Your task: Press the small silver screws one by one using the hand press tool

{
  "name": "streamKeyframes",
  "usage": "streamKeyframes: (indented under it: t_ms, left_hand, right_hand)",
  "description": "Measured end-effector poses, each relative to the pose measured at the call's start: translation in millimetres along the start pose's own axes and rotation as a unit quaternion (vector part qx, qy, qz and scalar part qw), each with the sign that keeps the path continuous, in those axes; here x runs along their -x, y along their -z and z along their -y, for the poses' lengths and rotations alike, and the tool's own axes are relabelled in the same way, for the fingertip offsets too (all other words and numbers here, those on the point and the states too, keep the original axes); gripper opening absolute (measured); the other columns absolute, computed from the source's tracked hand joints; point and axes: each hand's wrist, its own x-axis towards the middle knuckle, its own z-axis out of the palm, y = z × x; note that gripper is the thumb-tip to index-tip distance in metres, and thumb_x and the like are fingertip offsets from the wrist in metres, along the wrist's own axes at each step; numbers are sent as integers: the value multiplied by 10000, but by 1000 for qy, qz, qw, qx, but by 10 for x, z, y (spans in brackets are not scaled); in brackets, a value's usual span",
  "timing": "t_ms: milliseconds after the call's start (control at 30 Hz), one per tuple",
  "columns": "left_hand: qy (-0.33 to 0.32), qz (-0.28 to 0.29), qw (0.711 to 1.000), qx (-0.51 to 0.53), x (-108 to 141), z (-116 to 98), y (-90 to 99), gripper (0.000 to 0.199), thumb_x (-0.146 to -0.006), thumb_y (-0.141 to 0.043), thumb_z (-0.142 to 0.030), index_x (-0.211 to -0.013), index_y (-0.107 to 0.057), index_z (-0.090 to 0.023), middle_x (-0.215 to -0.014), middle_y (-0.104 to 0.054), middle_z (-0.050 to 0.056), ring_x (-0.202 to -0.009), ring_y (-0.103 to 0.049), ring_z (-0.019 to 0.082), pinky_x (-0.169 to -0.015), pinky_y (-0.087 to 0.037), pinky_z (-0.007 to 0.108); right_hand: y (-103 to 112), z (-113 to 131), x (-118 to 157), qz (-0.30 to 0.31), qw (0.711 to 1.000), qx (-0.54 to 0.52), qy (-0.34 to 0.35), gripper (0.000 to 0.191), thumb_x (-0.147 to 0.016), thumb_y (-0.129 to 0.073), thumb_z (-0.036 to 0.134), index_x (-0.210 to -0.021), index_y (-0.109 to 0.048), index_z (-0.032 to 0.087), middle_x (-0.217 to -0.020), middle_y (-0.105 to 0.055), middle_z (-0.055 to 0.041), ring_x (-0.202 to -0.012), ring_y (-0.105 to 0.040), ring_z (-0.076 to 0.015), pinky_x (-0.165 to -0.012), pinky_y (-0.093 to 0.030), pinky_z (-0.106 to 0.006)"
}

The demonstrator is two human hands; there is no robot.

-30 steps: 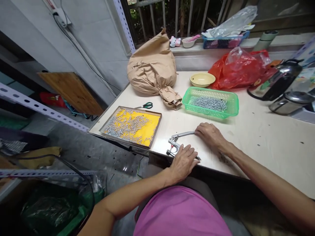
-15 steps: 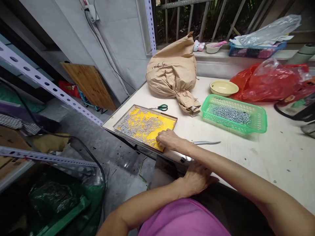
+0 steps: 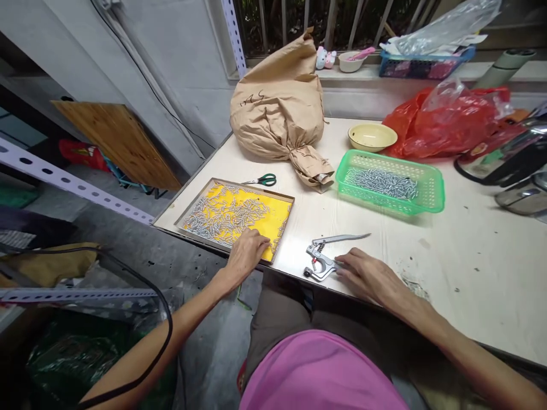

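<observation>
My left hand (image 3: 249,249) is over the front right part of a shallow tray (image 3: 285,228) lined in yellow, its fingers pressed together at the small metal pieces (image 3: 224,215). What the fingertips hold, if anything, is too small to name. At the table's front edge my right hand (image 3: 363,272) has its fingers on the lower handle of a grey hand tool (image 3: 322,263), which lies on the table with its handles apart. Behind the tray are green-handled scissors (image 3: 267,180). More metal pieces (image 3: 384,183) fill part of a green basket (image 3: 432,188).
A tied brown paper bag (image 3: 277,108) stands at the back of the white table (image 3: 461,285). To its right are a yellow bowl (image 3: 372,137), a red plastic bag (image 3: 453,128) and a metal kettle (image 3: 523,193).
My right hand has left the tray and moved right, onto the hand tool. My left hand has gone from the table's front edge to the tray. The view has shifted.
</observation>
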Motion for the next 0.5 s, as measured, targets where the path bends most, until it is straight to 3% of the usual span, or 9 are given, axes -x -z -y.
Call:
streamKeyframes:
  t_ms: [100, 267, 400, 500]
  left_hand:
    - [-3, 53, 998, -41, -74, -93, 7, 242, -904, -493, -235, -859, -725, -186, -827, -597, 74, -874, -509, 204, -749, -403, 300]
    - [8, 94, 988, -119, -164, -205, 24, 268, -899, -465, -200, -810, -712, -144, -832, -606, 103, -918, -521, 230, -726, -406, 303]
    - [-8, 63, 988, -142, -184, -191, 42, 256, -887, -460, -184, -792, -692, -135, -871, -618, 112, -929, -538, 243, -706, -418, 310]
    - [6, 4, 998, -61, -209, -281, 103, 208, -865, -484, -184, -845, -686, -137, -869, -635, 95, -888, -568, 220, -742, -438, 316]
  right_hand:
    - [-183, 44, 129, -12, 1000, 5, -22, 250, -951, -388, 296, -1102, -558, 192, -947, -564, -67, -754, -583, -158, -661, -445, -272]
    - [-228, 30, 93, -40, 998, 38, -33, 221, -959, -371, 263, -924, -574, 183, -849, -552, -46, -718, -554, -155, -628, -410, -264]
    - [-145, -88, 141, -79, 995, 62, -27, 250, -970, -368, 298, -921, -584, 182, -844, -570, -44, -745, -552, -159, -640, -385, -266]
    - [-57, -182, 225, -112, 990, 79, -41, 275, -974, -373, 334, -953, -603, 184, -858, -588, -46, -769, -559, -159, -651, -369, -267]
